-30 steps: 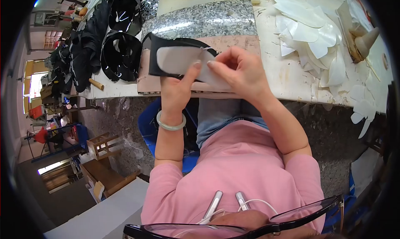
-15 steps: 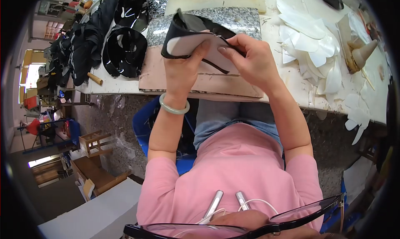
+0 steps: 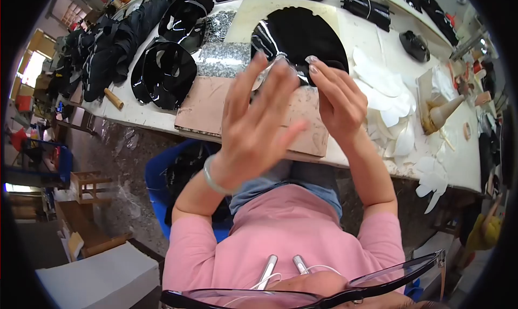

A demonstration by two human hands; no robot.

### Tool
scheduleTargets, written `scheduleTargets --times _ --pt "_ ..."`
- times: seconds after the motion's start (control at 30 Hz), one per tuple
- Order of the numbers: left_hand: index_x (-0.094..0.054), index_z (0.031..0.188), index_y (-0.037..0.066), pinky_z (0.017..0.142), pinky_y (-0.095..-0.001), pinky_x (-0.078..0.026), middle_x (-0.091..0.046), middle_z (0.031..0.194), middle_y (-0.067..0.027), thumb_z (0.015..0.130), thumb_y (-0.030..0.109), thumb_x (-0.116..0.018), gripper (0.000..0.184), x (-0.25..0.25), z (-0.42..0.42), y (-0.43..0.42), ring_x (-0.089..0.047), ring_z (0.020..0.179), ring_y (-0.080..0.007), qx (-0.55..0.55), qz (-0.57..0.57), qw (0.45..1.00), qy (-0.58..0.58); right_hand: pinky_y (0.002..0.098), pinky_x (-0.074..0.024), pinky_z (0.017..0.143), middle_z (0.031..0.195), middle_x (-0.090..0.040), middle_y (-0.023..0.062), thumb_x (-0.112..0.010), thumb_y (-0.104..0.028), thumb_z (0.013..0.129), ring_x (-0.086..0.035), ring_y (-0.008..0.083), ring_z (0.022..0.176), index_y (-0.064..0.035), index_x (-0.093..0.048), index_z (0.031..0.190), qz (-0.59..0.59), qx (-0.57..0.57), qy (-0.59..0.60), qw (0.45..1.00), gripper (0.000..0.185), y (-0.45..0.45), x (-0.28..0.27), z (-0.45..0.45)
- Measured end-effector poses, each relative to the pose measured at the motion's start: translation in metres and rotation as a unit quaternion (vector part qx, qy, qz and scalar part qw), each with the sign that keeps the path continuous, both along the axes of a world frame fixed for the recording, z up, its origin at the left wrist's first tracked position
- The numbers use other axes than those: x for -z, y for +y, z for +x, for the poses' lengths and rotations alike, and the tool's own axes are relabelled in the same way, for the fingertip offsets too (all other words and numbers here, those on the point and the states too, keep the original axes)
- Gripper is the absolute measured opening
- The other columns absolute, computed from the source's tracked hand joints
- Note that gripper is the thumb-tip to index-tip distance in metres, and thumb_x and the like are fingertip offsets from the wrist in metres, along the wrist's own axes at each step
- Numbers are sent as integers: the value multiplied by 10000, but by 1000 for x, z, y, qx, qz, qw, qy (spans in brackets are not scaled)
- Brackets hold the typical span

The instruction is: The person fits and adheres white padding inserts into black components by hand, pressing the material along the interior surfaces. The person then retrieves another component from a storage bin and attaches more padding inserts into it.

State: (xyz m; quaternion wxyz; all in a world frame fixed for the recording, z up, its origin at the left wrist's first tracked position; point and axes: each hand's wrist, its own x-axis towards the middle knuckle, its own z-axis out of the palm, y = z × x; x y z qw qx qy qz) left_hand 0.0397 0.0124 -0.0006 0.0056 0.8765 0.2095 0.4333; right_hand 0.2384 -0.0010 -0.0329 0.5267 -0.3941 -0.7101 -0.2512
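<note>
A glossy black shoe-upper piece [image 3: 307, 31] lies shiny side up on the pale board [image 3: 248, 12], with a notched far edge. My left hand [image 3: 256, 115], with a pale green bangle at the wrist, hovers at its near left side. The fingers of that hand are spread and smeared by motion, and nothing shows in them. Stretched out near the piece's right front edge are the fingers of my right hand [image 3: 340, 96]; whether they touch it I cannot tell. Both hands hide the piece's near edge.
Glossy black uppers [image 3: 164, 74] and a dark stack [image 3: 116, 50] lie on the left. At the right are white cut pieces [image 3: 386, 93], a cone [image 3: 445, 112] and a black tape dispenser [image 3: 414, 46]. A pinkish board [image 3: 202, 107] lines the near table edge.
The black upper piece with its pale inner side was held up in both hands; now a glossy black piece lies on the board and both hands are off that grip. The view has shifted.
</note>
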Motion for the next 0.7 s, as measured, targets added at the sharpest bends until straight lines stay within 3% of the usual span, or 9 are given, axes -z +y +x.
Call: scheduleTargets --times 0.07,0.17,0.23,0.33,0.37,0.5,0.6,0.63,0.7 --pt "-547 1307 -7 1029 -465 -403 -679 1066 -171 742 107 -732 606 3 11 24 -648 1012 -305 -76 48 996 25 332 -563 679 991 -703 188 -671 143 691 -685 325 815 37 -666 994 27 -6 13 1000 321 -7 -9 -7" --pt "-524 1321 -29 1063 -495 -366 -682 994 -177 731 -7 -631 600 14 14 37 -664 842 -320 -59 4 998 8 328 -566 681 984 -706 182 -706 108 723 -685 325 845 27 -673 991 43 17 21 999 282 -11 -6 -11" --pt "-517 1319 -45 1044 -496 -392 -682 986 -200 709 -65 -584 614 15 18 37 -668 764 -344 -64 21 998 -17 352 -567 736 1077 -681 199 -658 137 723 -681 350 897 25 -642 1084 27 24 41 999 378 -11 4 -10" --pt "-505 1323 -65 970 -448 -473 -664 1082 -231 726 -84 -568 601 21 25 39 -681 855 -350 -13 39 994 -101 376 -557 794 1134 -657 223 -586 156 733 -675 387 948 23 -571 1225 -10 36 122 992 510 -9 13 -17" --pt "-487 1330 -83 875 -380 -530 -632 1178 -246 751 -112 -547 583 22 28 40 -679 953 -363 4 23 992 -127 381 -552 810 1145 -651 230 -562 161 737 -673 395 962 23 -546 1268 -23 41 155 987 548 -9 14 -19" --pt "-473 1344 -81 824 -349 -537 -623 1210 -241 789 -140 -522 561 22 34 39 -673 1003 -355 43 -8 983 -180 320 -535 834 1142 -663 223 -498 140 807 -691 296 988 58 -521 1304 -133 59 182 973 505 -23 13 -13" --pt "-473 1353 -65 819 -337 -535 -624 1204 -248 786 -135 -535 575 24 26 40 -670 1009 -357 45 -52 990 -122 364 -554 767 1096 -657 250 -515 113 780 -692 362 903 42 -511 1318 -99 62 195 974 542 -28 -3 -1" --pt "-470 1364 -47 775 -313 -542 -642 1142 -251 839 -99 -555 534 22 21 38 -699 952 -292 29 -94 992 -81 355 -553 752 1074 -671 231 -549 83 818 -695 348 884 22 -556 1282 -89 53 209 972 467 -29 -11 0" --pt "-463 1368 -42 739 -296 -546 -659 1103 -224 894 -54 -546 482 13 19 39 -703 904 -241 26 -146 985 -88 348 -550 740 1036 -683 218 -592 45 838 -697 339 871 8 -594 1235 -95 71 185 976 398 -30 -30 1"
